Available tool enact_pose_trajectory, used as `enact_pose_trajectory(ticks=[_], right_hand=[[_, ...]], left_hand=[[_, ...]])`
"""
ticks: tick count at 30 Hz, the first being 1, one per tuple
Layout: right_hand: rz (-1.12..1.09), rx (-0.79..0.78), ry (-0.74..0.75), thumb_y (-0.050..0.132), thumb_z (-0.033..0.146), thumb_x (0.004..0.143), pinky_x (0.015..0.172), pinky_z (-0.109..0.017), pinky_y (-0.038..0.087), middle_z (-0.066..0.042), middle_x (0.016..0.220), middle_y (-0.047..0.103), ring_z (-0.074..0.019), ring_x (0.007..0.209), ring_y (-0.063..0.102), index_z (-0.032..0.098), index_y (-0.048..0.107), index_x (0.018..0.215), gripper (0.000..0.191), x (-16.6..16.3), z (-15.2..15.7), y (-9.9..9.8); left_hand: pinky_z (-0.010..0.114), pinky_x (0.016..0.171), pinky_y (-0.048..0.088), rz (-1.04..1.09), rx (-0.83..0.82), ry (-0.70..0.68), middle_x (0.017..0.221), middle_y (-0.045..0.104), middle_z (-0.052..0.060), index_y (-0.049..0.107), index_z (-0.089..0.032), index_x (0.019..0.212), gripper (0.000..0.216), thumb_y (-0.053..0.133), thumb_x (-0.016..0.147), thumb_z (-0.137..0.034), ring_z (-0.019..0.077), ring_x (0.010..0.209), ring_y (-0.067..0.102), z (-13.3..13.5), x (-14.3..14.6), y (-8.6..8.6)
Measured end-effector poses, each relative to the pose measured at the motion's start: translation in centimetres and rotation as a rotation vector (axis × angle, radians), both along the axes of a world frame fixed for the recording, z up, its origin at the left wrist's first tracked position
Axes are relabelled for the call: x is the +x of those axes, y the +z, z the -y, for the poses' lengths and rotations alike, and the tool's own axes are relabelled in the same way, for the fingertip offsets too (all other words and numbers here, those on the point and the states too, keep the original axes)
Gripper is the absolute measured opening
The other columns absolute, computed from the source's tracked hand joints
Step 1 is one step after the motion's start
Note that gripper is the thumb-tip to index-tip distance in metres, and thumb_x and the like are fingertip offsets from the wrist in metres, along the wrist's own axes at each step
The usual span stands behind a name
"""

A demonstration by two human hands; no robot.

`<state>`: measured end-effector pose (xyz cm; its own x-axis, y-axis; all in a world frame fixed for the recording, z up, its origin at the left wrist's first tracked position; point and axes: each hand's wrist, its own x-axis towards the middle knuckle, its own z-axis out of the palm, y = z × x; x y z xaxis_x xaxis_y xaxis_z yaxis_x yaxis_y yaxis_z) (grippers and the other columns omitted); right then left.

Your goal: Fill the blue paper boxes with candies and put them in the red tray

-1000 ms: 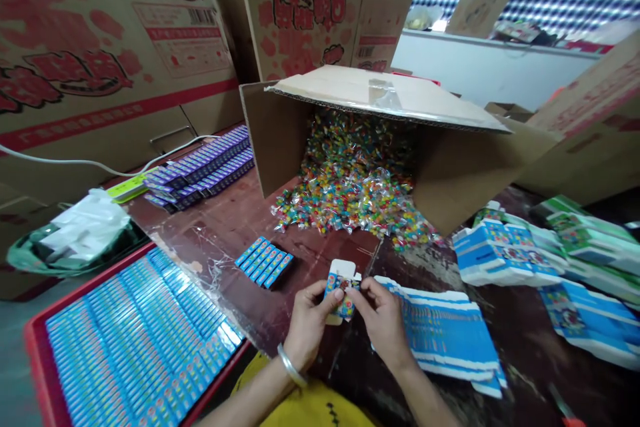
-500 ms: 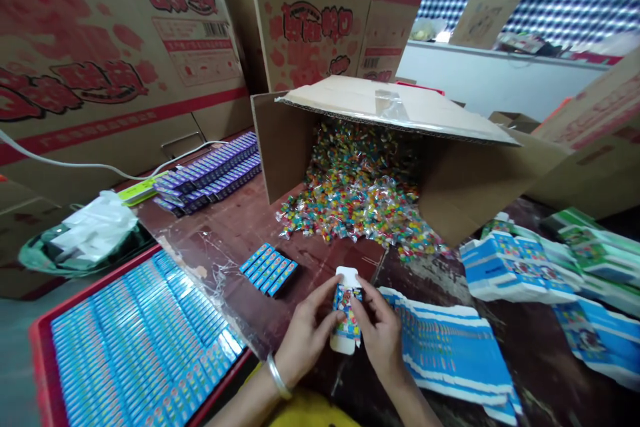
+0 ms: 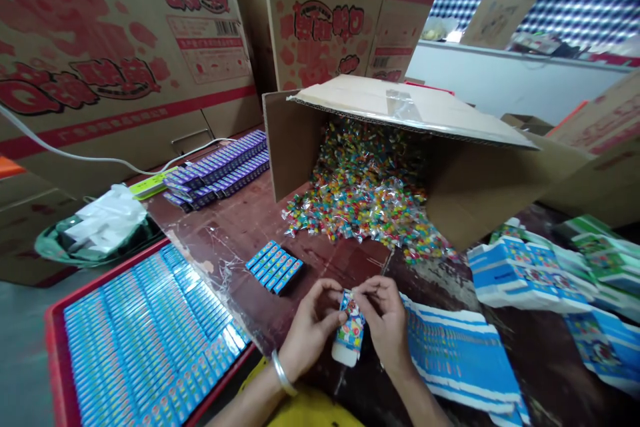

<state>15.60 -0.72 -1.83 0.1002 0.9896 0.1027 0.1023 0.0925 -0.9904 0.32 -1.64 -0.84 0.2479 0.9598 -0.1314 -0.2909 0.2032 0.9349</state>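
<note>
Between my hands is a small blue printed candy box (image 3: 351,330), its white flap hanging loose at the near end. My left hand (image 3: 313,327) grips its left side, thumb across the front. At the far end, the fingers of my right hand (image 3: 385,315) pinch the top edge, where the white flap no longer shows. Flat unfolded blue cartons (image 3: 460,353) lie fanned out just right of my right hand. A short row of filled-out blue boxes (image 3: 275,266) sits on the table beyond my left hand.
A tipped cardboard carton (image 3: 450,173) spills small clear bags of colourful candy (image 3: 370,207) onto the table. At left stands a red tray (image 3: 56,347) packed with blue boxes. Purple boxes (image 3: 220,170) are stacked behind. More blue cartons (image 3: 525,273) and green cartons (image 3: 600,253) lie at right.
My fingers have come together at the box's far end, and its upright white top flap has folded out of sight. The view has shifted slightly, moving the scene rightward.
</note>
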Motion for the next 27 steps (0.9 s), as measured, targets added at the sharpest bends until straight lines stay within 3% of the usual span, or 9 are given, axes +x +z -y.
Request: enact_pose_trajectory(ticks=[4,9,14,18,21,24,27], right_hand=[[-0.008,-0.082,0.143,0.066,0.032,0.08,0.068,-0.026,0.047,0.0,0.074,0.061,-0.0155,0.072,0.059,0.02,0.054,0.073,0.018,0.5,-0.8,1.1],[0.031,-0.233,0.26,0.07,0.033,0.076,0.064,-0.025,0.045,-0.001,0.072,0.063,-0.0152,0.068,0.058,0.017,0.062,0.076,0.018,1.8,-2.0,2.0],[-0.017,-0.296,0.302,0.069,0.037,0.076,0.058,-0.024,0.041,0.002,0.064,0.059,-0.0125,0.06,0.052,0.016,0.059,0.068,0.025,2.4,-2.7,2.0],[0.115,-0.191,0.296,0.064,0.035,0.08,0.062,-0.025,0.043,0.001,0.066,0.059,-0.0134,0.064,0.054,0.016,0.059,0.066,0.024,2.2,-2.3,2.5],[0.241,-0.09,0.298,0.062,0.033,0.082,0.066,-0.024,0.046,-0.002,0.08,0.063,-0.0157,0.076,0.059,0.018,0.063,0.074,0.017,1.9,-1.3,3.1],[0.295,-0.116,0.358,0.069,0.031,0.075,0.06,-0.021,0.047,-0.003,0.093,0.064,-0.0171,0.084,0.061,0.021,0.064,0.089,0.018,1.7,-0.2,3.5],[0.336,-0.134,0.413,0.067,0.03,0.075,0.057,-0.02,0.047,-0.002,0.094,0.065,-0.016,0.082,0.062,0.022,0.065,0.094,0.021,2.3,-0.3,3.5]], left_hand=[[0.024,0.07,0.045,-0.046,0.022,0.019,0.092,0.059,0.002,0.05,-0.019,0.101,0.029,0.066,0.077,-0.017,0.0151,0.081,0.057,0.2,-0.1,0.0],[0.025,0.071,0.046,-0.117,0.056,-0.007,0.094,0.059,0.003,0.049,-0.019,0.102,0.027,0.062,0.079,-0.014,0.0149,0.081,0.057,0.2,-0.2,0.5],[0.026,0.071,0.046,-0.114,0.071,-0.063,0.097,0.06,0.004,0.05,-0.02,0.109,0.033,0.06,0.079,-0.012,0.0155,0.082,0.058,0.2,-0.3,0.9],[0.026,0.074,0.047,-0.138,0.061,-0.049,0.099,0.061,0.004,0.051,-0.021,0.117,0.042,0.062,0.078,-0.012,0.0165,0.085,0.058,0.2,-0.5,0.9],[0.028,0.079,0.046,-0.154,0.043,-0.022,0.104,0.062,0.005,0.054,-0.021,0.119,0.041,0.062,0.079,-0.014,0.0182,0.091,0.058,0.2,-0.6,0.6],[0.029,0.08,0.046,-0.106,0.005,-0.03,0.098,0.064,0.005,0.057,-0.018,0.114,0.035,0.063,0.079,-0.016,0.0195,0.091,0.059,0.2,-0.4,0.1],[0.028,0.076,0.047,-0.05,-0.043,-0.038,0.094,0.063,0.005,0.057,-0.017,0.108,0.032,0.065,0.078,-0.018,0.0186,0.087,0.06,0.1,-0.4,-0.1]])
